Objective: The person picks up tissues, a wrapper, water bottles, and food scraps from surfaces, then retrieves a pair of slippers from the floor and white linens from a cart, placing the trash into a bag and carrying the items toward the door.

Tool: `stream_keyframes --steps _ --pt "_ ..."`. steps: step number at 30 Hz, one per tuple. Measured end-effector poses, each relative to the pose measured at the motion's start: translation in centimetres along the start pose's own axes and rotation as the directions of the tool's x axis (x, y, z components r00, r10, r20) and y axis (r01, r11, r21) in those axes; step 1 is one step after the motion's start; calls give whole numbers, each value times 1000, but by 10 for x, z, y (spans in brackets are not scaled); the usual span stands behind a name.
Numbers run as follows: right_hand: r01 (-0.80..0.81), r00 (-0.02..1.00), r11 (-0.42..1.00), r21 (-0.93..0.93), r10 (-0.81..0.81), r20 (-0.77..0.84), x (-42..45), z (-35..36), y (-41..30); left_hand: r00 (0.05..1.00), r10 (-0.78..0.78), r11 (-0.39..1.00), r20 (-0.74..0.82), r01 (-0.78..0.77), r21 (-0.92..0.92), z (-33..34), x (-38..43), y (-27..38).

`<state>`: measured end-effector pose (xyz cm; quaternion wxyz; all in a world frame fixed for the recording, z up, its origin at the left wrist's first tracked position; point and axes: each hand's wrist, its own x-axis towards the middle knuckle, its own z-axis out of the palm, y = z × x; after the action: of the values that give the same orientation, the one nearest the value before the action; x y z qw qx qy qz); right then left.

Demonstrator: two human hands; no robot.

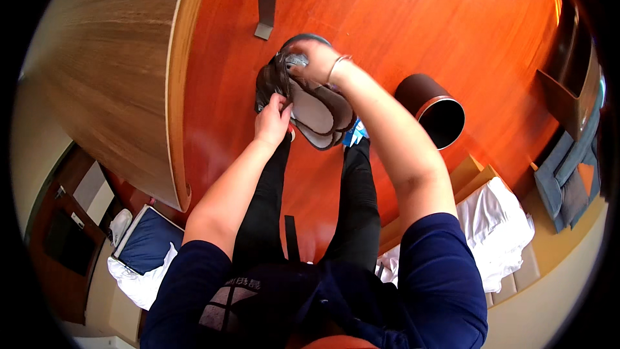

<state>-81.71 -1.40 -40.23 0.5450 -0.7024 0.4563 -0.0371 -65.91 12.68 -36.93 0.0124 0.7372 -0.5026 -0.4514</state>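
My left hand (273, 120) pinches the near edge of a crumpled dark brown plastic bag (272, 82). Above it, my right hand (317, 60), a bracelet at its wrist, closes around a crumpled greyish wrapper-like piece (296, 61); blur hides its exact kind. Directly under both hands is a bundle of slippers (314, 110) with pale insoles and dark brown edges, partly covered by the bag and my right wrist. A dark rounded rim (310, 38) shows behind my right hand; what it belongs to is hidden. Beside the slippers is a blue-and-white printed item (356, 133) near my foot.
A dark brown waste bin (424, 99) with an open top lies or leans on the reddish wood floor (368, 24) to the right. A wooden desk panel (121, 58) rises at left, near a metal leg (267, 0). White bedding (494, 232) and a grey-blue chair (569, 179) are at right.
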Motion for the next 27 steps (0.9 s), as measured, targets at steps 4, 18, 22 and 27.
stream_keyframes --steps 4,18,22,27 --pt "-217 975 947 -238 222 -6 13 -19 49 999 19 997 -41 -21 -71 3 -3 -6" --pt "-337 821 752 566 529 -215 -115 55 109 915 -73 981 -396 -6 -195 -6 -13 -33" --pt "-575 680 665 477 713 -173 -124 79 97 913 -37 978 -406 -50 -202 -8 -5 -46" --pt "-505 835 626 594 530 151 -155 102 92 995 11 978 -98 9 209 -29 4 -38"
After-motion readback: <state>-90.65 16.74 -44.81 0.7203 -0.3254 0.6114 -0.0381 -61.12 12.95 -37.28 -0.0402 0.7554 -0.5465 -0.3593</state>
